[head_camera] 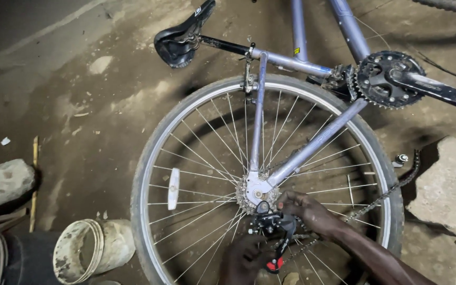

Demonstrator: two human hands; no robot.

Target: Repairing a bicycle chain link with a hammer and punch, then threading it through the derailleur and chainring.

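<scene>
Black rear derailleur (274, 227), metal, with a red pulley wheel at its lower end: I see it just below the hub of the rear wheel, against the silver toothed sprocket cluster (249, 194).

Left hand (246, 257): under the derailleur, fingers curled around its lower cage beside the red pulley; grip closed on it.

Right hand (310, 211): comes in from the lower right, fingertips pinched on the derailleur's top where it meets the frame end beside the sprockets. I cannot tell whether a tool sits between the fingers.

Rear wheel (157, 142): grey tyre on a silver rim, thin steel spokes, one white oblong reflector (173, 188) clipped among the spokes at left.

Pale lilac metal bicycle frame (312, 145): the bicycle lies on its side on the floor, stays running from the hub up to the seat tube.

Black padded saddle (181, 38): top left of the frame.

Black toothed chainring with crank arm (389, 79): upper right.

Dark bicycle chain (391, 191): slack, trailing across the wheel's right side towards the derailleur.

Dirty white plastic bucket (93, 250): on its side, lower left, near the tyre.

Grey stone blocks: one at the left edge (1, 183), one at right (447, 184).

Dusty brown concrete floor (96, 126): carries everything.
</scene>
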